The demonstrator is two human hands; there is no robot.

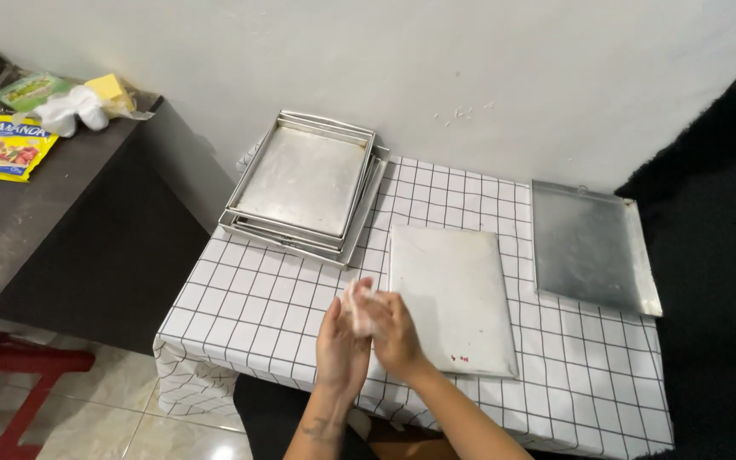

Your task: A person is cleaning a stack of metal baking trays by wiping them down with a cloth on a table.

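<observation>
Looking down, I am seeing my left hand and my right hand pressing together around one small pale lump, fingers curling on it from both sides, above the near edge of the table with its white checked cloth. I am counting one flat pale tray lying just beside my right hand, one darker metal sheet sitting further right, and one stack of metal trays resting toward the wall; how many are stacking there I cannot tell. One dark counter on the left is carrying one yellow packet.
</observation>
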